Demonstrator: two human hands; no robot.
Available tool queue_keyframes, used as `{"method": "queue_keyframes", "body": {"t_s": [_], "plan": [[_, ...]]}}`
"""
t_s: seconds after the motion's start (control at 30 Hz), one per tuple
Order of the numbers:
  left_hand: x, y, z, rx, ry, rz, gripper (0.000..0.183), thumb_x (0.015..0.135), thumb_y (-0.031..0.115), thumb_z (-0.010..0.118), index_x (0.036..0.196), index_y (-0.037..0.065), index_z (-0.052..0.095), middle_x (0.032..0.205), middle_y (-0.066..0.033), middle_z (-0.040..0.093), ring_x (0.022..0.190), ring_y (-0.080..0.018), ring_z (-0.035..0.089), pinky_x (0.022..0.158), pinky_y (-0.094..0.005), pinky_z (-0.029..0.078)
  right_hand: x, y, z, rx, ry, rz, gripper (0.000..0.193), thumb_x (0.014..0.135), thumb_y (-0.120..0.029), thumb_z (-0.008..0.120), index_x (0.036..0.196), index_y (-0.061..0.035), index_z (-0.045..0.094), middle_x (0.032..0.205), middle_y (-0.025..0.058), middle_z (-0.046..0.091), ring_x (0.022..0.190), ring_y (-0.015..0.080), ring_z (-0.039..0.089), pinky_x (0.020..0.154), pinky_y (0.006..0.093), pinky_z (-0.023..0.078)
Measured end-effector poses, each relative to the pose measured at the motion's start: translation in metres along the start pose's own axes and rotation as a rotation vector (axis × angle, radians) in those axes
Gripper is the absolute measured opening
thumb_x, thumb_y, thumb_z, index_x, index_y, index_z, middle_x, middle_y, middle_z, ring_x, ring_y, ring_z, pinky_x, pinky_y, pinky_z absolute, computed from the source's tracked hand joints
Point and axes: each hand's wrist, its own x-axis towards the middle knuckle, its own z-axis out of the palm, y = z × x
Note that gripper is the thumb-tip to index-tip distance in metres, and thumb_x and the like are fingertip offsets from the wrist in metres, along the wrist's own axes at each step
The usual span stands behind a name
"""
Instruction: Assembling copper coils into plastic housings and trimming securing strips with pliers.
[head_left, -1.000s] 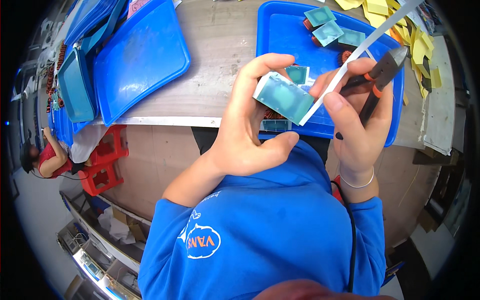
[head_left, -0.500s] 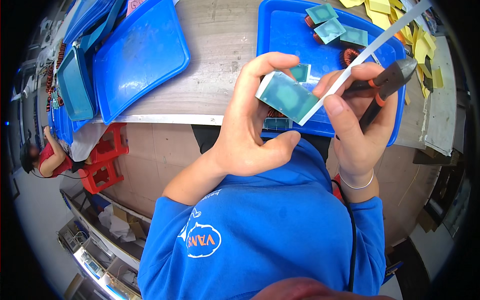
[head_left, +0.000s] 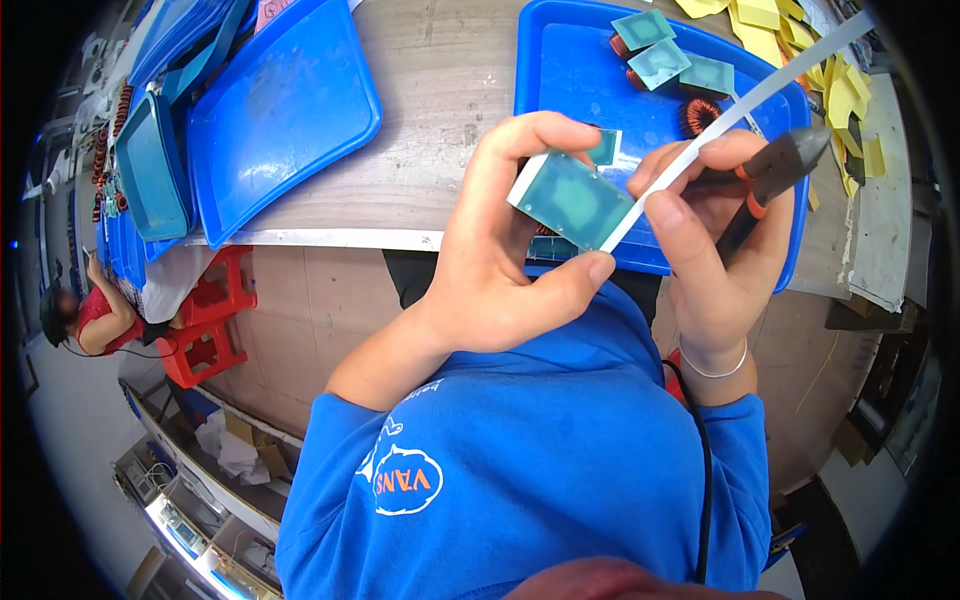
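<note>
The wood-grain table (head_left: 430,130) bears a blue tray (head_left: 565,75) beside yellow pieces (head_left: 848,95), with other trays (head_left: 290,130) at left.

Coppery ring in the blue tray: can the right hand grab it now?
Probably not: the coppery ring looks near, but the right hand is busy pinching a white strip and holding pliers, so it would likely need emptying first.

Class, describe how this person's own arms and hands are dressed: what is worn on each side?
Both arms have plain blue sleeves that leave the forearms bare. The left hand is ungloved, with nothing visible on its wrist. The right hand is ungloved too, with a thin, pale bracelet around its wrist.
</note>
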Motion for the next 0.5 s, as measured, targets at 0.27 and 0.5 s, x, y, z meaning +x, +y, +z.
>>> {"method": "queue_keyframes", "body": {"t_s": [0.27, 0.5], "plan": [[0.011, -0.003, -0.012, 0.048, -0.061, 0.096, 0.060, 0.065, -0.001, 0.065, 0.118, 0.002, 0.036, 0.111, -0.0080, 0.037, 0.104, -0.0149, 0.042, 0.088, -0.0268, 0.036, 0.013, -0.002, 0.006, 0.051, 0.018, 0.057, 0.033, 0.075, 0.010, 0.056, 0.104, 0.0006, 0.043, 0.091, 0.0060, 0.049, 0.078, 0.0094, 0.051, 0.068, 0.0231, 0.044], [0.001, -0.002, -0.006, 0.096, 0.012, 0.072, 0.051, 0.066, 0.002, 0.062, 0.113, 0.005, 0.042, 0.109, -0.0087, 0.039, 0.107, -0.0188, 0.041, 0.091, -0.0287, 0.033, -0.002, -0.002, 0.011, -0.077, 0.100, 0.087, 0.031, 0.075, 0.008, 0.058, 0.101, -0.0011, 0.043, 0.088, 0.0033, 0.046, 0.077, 0.0102, 0.046, 0.071, 0.0222, 0.039]]}}
